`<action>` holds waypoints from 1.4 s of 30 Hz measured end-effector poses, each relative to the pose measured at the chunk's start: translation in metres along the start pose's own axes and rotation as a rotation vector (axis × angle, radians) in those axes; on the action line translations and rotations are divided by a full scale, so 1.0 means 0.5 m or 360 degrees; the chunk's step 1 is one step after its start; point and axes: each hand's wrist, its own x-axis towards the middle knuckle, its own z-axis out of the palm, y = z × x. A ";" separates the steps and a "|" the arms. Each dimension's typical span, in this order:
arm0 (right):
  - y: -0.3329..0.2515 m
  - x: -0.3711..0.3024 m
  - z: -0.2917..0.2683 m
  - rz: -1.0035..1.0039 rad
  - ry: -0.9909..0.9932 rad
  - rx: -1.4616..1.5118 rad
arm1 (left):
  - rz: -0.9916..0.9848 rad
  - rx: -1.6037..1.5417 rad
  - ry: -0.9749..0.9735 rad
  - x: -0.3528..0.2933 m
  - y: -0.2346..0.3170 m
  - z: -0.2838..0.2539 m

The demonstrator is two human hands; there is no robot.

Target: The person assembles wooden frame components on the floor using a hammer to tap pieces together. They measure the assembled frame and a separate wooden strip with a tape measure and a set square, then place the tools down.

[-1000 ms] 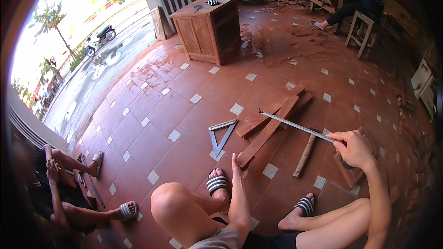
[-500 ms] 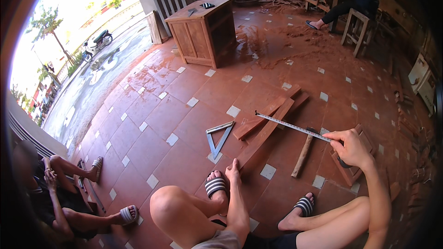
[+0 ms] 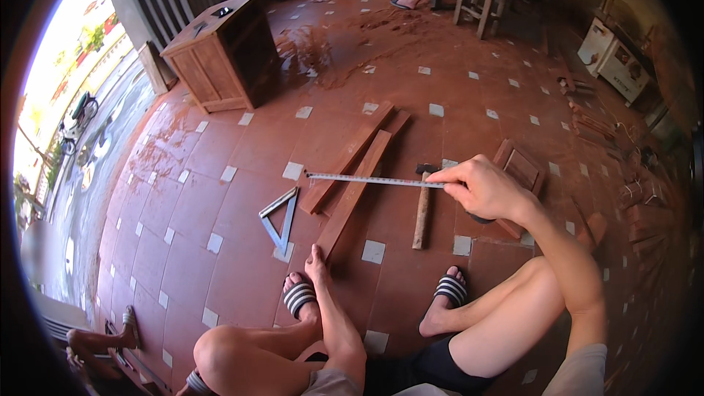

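My left hand (image 3: 317,265) is closed around the near end of a long reddish wooden board (image 3: 345,214), which slants away over the floor. In my right hand (image 3: 480,189) is a tape measure (image 3: 381,179), its blade pulled out to the left above the boards. The blade's dark hooked tip hangs past them; its case is hidden by my fingers. Another board (image 3: 353,150) lies beside the held one, and a third (image 3: 400,123) shows partly beneath. A triangular square (image 3: 290,224) rests left of the boards. Below my right hand lies a hammer (image 3: 422,213) with a wooden handle.
A framed wooden panel (image 3: 522,169) lies right of the hammer. A wooden cabinet (image 3: 213,66) stands far left. A person sits by a stool (image 3: 477,0) at the back; another person's leg (image 3: 103,339) shows lower left. Wood pieces (image 3: 592,125) and a white box (image 3: 612,62) are at right.
The view has turned right, so the scene sits further left. My right hand has brought the tape leftward over the boards, its blade now nearly level. My left hand keeps its hold on the board.
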 end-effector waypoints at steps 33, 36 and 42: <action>0.125 0.015 0.010 0.0270 0.0035 0.0077 | 0.1496 0.2322 -0.2077 -0.174 0.731 0.565; 0.126 0.017 0.013 0.0313 -0.0022 0.0138 | 0.1570 0.2266 -0.2106 -0.146 0.717 0.523; 0.134 0.023 0.025 0.0340 -0.0123 0.0179 | 0.1365 0.2295 -0.1961 -0.110 0.663 0.503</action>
